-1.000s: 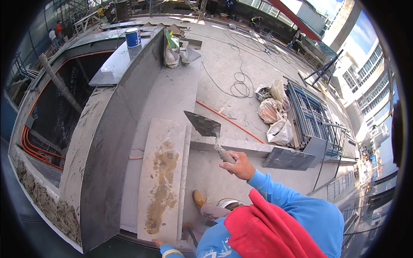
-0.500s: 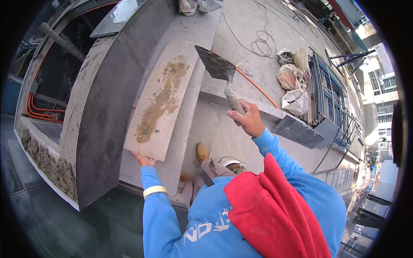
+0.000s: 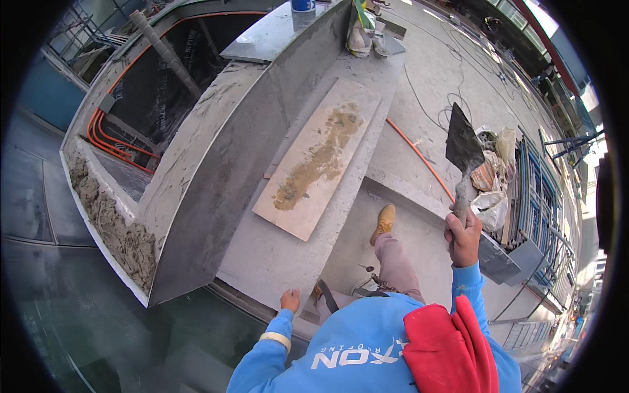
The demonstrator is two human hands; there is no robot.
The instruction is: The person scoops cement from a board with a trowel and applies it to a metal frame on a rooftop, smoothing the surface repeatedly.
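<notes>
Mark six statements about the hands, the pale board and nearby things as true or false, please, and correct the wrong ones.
The right hand holds a trowel. True.
The pale board has a brown stain. True.
The trowel points toward the pale board. False: it points toward the picture's upper edge.
The left hand is apart from the pale board. True.
The forward boot is black. False: it is tan.
The bags lie left of the pale board. False: they lie right of it.

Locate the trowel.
In the head view, the trowel is right of centre, held in the right hand, partly overlapping the pale bags beyond it.
</notes>
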